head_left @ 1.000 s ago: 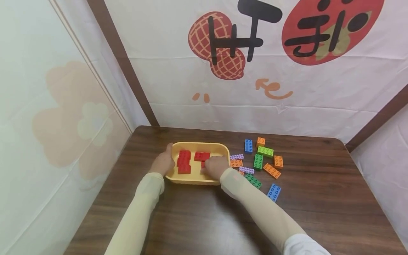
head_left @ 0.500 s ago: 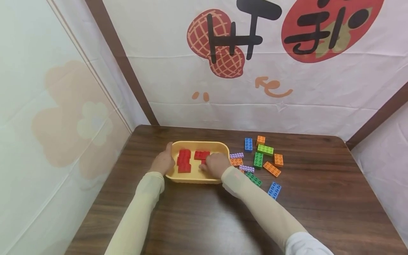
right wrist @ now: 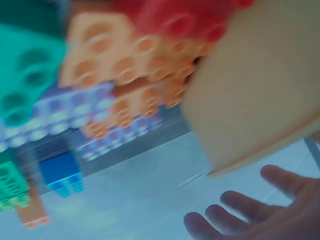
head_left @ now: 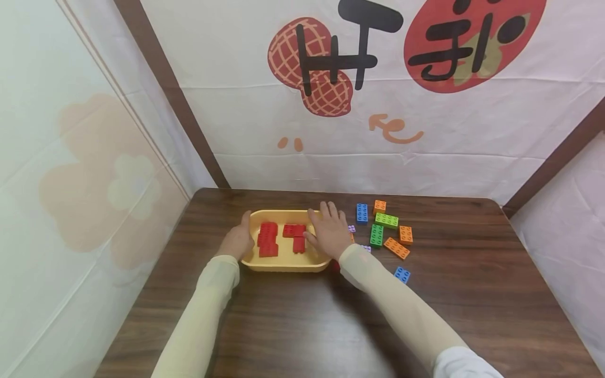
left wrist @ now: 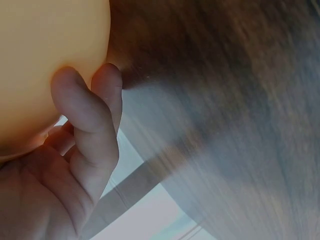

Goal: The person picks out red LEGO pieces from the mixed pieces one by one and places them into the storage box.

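A shallow yellow tray (head_left: 283, 266) stands near the back of the table. Inside it several red bricks (head_left: 268, 240) sit clustered on the left, with more red bricks (head_left: 299, 244) near the middle. My left hand (head_left: 236, 241) grips the tray's left end; in the left wrist view its bent fingers (left wrist: 82, 107) press against the outer wall. Over the tray's right end is my right hand (head_left: 331, 235), fingers spread and holding nothing. Outside the tray, partly hidden by the right wrist, lies a red brick (head_left: 336, 266), which shows large in the right wrist view.
Right of the tray lie loose bricks: blue (head_left: 362, 213), lime green (head_left: 386, 220), dark green (head_left: 376, 235), orange (head_left: 396, 248) and another blue brick (head_left: 402, 274). Purple and orange ones are partly covered by the right hand. A printed cloth wall (head_left: 260, 173) rises behind the table (head_left: 283, 325).
My right hand has left the red brick inside the tray, straightened its fingers and shifted right to the tray's right end. The left hand keeps its place on the tray.
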Tool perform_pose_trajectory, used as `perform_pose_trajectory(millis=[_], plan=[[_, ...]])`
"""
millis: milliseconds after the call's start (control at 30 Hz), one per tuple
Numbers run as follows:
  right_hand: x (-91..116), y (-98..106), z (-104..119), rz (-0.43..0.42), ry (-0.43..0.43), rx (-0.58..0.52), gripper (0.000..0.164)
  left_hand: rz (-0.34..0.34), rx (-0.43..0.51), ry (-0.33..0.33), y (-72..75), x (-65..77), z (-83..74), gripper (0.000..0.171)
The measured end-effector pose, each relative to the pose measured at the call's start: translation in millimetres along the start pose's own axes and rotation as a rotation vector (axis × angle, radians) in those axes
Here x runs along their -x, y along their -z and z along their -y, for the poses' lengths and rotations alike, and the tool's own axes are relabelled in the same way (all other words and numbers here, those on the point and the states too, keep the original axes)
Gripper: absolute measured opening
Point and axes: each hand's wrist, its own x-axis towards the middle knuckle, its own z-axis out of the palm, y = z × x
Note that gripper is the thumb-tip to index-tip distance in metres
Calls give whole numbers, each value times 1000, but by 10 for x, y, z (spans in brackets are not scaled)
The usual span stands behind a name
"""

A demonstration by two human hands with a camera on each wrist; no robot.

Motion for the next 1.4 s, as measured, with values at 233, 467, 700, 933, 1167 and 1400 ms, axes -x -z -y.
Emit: perform_pose_trajectory(millis=[233,467,700,933,1167,1400], plan=[[120,5,-229,88,-42,-102,80,17,8,21,13,13,1,77],[273,-4,-418,108,-52,-114,85,16,-2,7,20,7,15,76],[417,36,-561,112,-76,-161,89,20,6,7,32,-12,29,77],[580,62,-668,97,-39,-156,90,48,7,40,17,-25,12,79],[735,18,-710,115,23,-77,94,50,-6,18,-4,-28,-7,77],[799,-67,-638,150,88,-76,61,53,-16,18,-16,-49,22,77]])
